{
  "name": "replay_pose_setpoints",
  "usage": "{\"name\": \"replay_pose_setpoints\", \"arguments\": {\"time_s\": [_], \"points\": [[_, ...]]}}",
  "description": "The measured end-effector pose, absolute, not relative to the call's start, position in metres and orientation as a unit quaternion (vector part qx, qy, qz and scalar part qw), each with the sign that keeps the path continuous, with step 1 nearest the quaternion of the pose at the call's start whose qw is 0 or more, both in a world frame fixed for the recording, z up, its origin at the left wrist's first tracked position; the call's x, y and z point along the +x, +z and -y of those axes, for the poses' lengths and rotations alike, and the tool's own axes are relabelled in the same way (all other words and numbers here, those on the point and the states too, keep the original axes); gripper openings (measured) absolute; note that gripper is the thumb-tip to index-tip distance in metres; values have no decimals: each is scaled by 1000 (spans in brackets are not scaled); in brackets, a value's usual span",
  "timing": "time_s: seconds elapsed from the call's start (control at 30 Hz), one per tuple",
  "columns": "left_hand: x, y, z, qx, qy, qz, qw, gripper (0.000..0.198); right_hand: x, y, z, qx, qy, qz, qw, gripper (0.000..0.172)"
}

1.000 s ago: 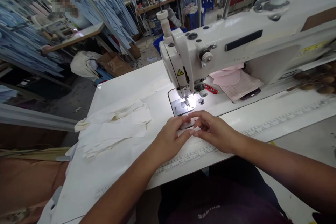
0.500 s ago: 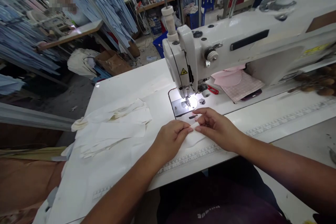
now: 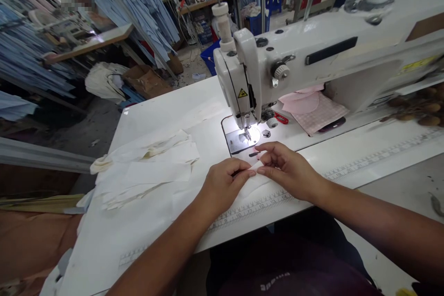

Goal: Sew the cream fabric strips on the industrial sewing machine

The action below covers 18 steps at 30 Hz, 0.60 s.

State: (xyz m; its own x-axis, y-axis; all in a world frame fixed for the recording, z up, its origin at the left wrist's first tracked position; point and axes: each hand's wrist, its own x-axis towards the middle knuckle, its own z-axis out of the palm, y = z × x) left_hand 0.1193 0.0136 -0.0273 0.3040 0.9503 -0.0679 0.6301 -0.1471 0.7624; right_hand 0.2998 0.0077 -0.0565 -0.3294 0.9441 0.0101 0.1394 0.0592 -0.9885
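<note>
- The left hand (image 3: 222,185) is curling over the white fabric strip (image 3: 253,184), its grip almost closed, with the thumb and forefinger pinching the strip's near edge.
- The right hand (image 3: 287,171) is closing on the same strip from the opposite side, its grip nearly shut, with the fingertips (image 3: 265,170) just beside those of the left hand.
- The strip is resting on the white bench (image 3: 166,106), just in front of the steel needle plate (image 3: 241,142), and is bending upward between the two grips.
- The white industrial sewing machine (image 3: 305,58) is standing on the bench, with its lamp lighting the needle plate.
- A stack of cream fabric pieces (image 3: 149,169) is lying on the bench to the left of the left hand.
- Pink checked fabric (image 3: 314,113) is lying behind the needle plate, beside red-handled snips (image 3: 281,118).
- A printed measuring scale (image 3: 249,210) is running along the near bench edge; its numerals are too small to read reliably.
- A yellow triangular warning label (image 3: 242,93) is showing on the machine's head, with no readable words.
- A yellow label (image 3: 418,64) is showing on the machine's arm; its text is too blurred to read.
</note>
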Motion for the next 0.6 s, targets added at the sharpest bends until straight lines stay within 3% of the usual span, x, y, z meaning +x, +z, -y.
{"name": "replay_pose_setpoints", "arguments": {"time_s": [0.6], "points": [[118,-27,-16,665,252,-565,419,16,300,-59,-9,-421,548,597,408,34]]}}
